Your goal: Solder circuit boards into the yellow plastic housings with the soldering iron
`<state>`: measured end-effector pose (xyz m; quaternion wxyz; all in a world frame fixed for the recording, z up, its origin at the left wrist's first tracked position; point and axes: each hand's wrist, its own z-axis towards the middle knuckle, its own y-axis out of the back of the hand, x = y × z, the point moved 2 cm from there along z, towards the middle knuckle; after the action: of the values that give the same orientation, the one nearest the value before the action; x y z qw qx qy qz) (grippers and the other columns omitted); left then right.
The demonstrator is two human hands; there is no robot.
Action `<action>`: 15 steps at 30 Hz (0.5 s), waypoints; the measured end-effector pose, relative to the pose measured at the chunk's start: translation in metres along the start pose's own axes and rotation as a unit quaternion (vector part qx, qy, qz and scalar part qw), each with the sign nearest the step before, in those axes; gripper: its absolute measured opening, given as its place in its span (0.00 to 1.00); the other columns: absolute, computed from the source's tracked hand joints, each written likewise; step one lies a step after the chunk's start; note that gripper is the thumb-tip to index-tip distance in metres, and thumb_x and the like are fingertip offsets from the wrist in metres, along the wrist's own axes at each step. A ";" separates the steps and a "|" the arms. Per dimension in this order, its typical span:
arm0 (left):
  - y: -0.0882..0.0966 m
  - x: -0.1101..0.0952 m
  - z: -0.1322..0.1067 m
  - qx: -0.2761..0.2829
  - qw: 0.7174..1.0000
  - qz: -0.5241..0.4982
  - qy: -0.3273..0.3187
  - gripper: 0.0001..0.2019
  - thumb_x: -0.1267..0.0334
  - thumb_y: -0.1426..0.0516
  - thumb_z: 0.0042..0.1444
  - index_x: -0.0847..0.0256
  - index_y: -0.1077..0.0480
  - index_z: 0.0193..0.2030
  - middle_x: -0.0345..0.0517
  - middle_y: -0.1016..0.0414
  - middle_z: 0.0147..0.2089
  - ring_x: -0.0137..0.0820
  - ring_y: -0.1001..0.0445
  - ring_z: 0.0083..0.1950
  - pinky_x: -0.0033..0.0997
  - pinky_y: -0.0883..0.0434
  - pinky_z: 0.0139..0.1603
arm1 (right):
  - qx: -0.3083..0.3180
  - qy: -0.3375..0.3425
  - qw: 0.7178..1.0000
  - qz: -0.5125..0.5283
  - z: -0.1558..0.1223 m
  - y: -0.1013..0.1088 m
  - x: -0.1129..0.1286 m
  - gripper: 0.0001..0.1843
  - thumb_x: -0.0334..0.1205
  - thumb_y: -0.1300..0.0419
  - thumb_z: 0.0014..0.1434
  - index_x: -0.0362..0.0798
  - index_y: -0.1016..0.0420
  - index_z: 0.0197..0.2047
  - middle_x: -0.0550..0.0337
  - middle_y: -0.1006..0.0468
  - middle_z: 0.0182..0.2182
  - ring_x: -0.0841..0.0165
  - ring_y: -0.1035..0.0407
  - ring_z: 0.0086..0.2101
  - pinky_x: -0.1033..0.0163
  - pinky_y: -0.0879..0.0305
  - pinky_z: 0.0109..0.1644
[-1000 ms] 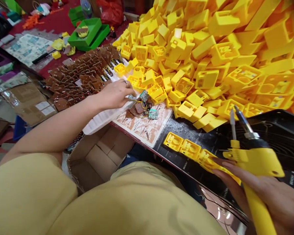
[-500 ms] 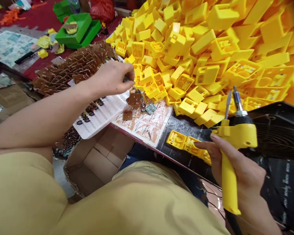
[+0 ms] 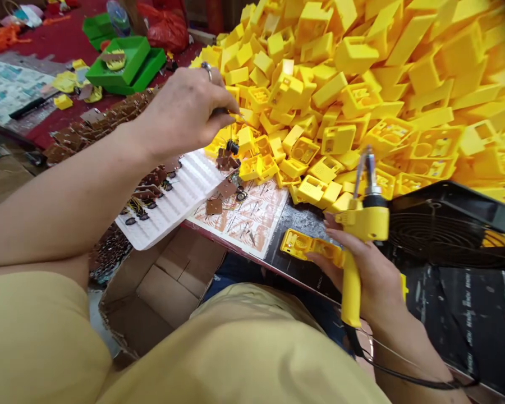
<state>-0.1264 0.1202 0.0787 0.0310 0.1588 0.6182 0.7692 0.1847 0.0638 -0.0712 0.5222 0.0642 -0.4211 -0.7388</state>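
Note:
My left hand (image 3: 193,109) is pinched closed above a small heap of brown circuit boards (image 3: 226,188). From its fingertips a thin wire hangs with a small black round part (image 3: 232,147) at its end; what else sits between the fingers is hidden. A yellow soldering gun (image 3: 353,275), metal tip pointing up, is gripped in my right hand (image 3: 374,275). That hand's fingers reach over a row of open yellow plastic casings (image 3: 297,244) on the black bench top and cover part of them; whether they touch, I cannot tell.
A large pile of yellow casings (image 3: 328,84) fills the back. A white foam tray (image 3: 180,196) with wired boards lies at left, overhanging an open cardboard box (image 3: 164,286). Green trays (image 3: 122,62) stand farther back. A black fan (image 3: 450,230) lies at right; a black cable (image 3: 421,382) trails from the gun.
The wire and black part now show hanging under my left fingers. My right hand has moved left with the soldering gun, closer over the casings. The view has shifted somewhat.

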 end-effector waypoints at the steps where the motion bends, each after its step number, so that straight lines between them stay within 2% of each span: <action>1: 0.008 0.001 -0.003 -0.030 0.999 -0.009 -0.015 0.15 0.60 0.42 0.62 0.69 0.22 0.47 0.49 0.23 0.44 0.37 0.24 0.48 0.45 0.27 0.51 | 0.013 0.009 1.000 0.007 0.002 -0.002 0.000 0.27 0.38 0.32 0.57 0.47 0.34 0.57 0.49 0.22 0.48 0.59 0.26 0.50 0.57 0.27 0.55; 3: 0.019 0.004 -0.007 -0.089 0.995 -0.027 -0.032 0.15 0.58 0.43 0.62 0.67 0.22 0.46 0.46 0.24 0.42 0.36 0.23 0.47 0.43 0.27 0.49 | 0.038 0.025 0.999 0.017 0.005 -0.008 0.002 0.25 0.44 0.34 0.59 0.47 0.35 0.56 0.51 0.21 0.44 0.59 0.26 0.49 0.53 0.28 0.56; 5: 0.023 0.005 -0.008 -0.145 0.988 -0.035 -0.023 0.15 0.57 0.44 0.63 0.64 0.22 0.46 0.46 0.25 0.43 0.37 0.23 0.49 0.43 0.28 0.49 | 0.059 0.036 0.997 0.016 0.007 -0.012 0.004 0.22 0.45 0.37 0.63 0.47 0.35 0.56 0.53 0.21 0.41 0.59 0.24 0.46 0.52 0.28 0.54; 7: 0.015 0.001 -0.010 -0.188 0.980 -0.062 -0.016 0.14 0.57 0.44 0.63 0.64 0.22 0.46 0.47 0.24 0.45 0.35 0.24 0.50 0.41 0.28 0.50 | 0.065 0.039 0.997 0.009 0.007 -0.014 0.007 0.19 0.42 0.39 0.65 0.48 0.35 0.56 0.55 0.21 0.37 0.62 0.24 0.40 0.54 0.27 0.50; 8: 0.006 -0.004 -0.011 -0.187 0.978 -0.088 -0.025 0.14 0.57 0.44 0.63 0.64 0.22 0.44 0.48 0.23 0.45 0.34 0.24 0.48 0.39 0.27 0.49 | 0.062 0.038 0.997 0.006 0.006 -0.014 0.008 0.19 0.39 0.39 0.65 0.48 0.35 0.57 0.57 0.22 0.36 0.64 0.24 0.38 0.55 0.27 0.49; 9: -0.005 -0.013 -0.013 -0.167 0.978 -0.119 -0.043 0.13 0.58 0.44 0.64 0.63 0.22 0.43 0.48 0.22 0.44 0.32 0.23 0.46 0.37 0.25 0.48 | 0.055 0.035 0.998 0.004 0.005 -0.014 0.009 0.19 0.37 0.39 0.64 0.48 0.36 0.57 0.59 0.22 0.34 0.65 0.24 0.36 0.56 0.27 0.48; 12: -0.048 -0.053 -0.028 -0.052 0.975 -0.180 -0.116 0.12 0.62 0.47 0.65 0.60 0.22 0.43 0.46 0.20 0.41 0.30 0.23 0.40 0.33 0.25 0.42 | 0.039 0.020 0.999 0.003 0.003 -0.011 0.010 0.23 0.36 0.37 0.62 0.48 0.37 0.58 0.58 0.22 0.35 0.65 0.24 0.36 0.57 0.28 0.48; 15: -0.080 -0.094 -0.049 -0.010 0.974 -0.185 -0.133 0.12 0.64 0.47 0.64 0.59 0.23 0.47 0.45 0.20 0.40 0.32 0.22 0.41 0.30 0.26 0.41 | 0.052 0.018 0.998 0.004 0.001 -0.009 0.009 0.24 0.42 0.35 0.61 0.48 0.35 0.58 0.58 0.21 0.37 0.64 0.24 0.39 0.56 0.28 0.51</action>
<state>-0.0627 0.0697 -0.0271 0.2564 0.1423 0.6191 0.7285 0.1734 0.0575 -0.0734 0.5289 0.1030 -0.4494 -0.7125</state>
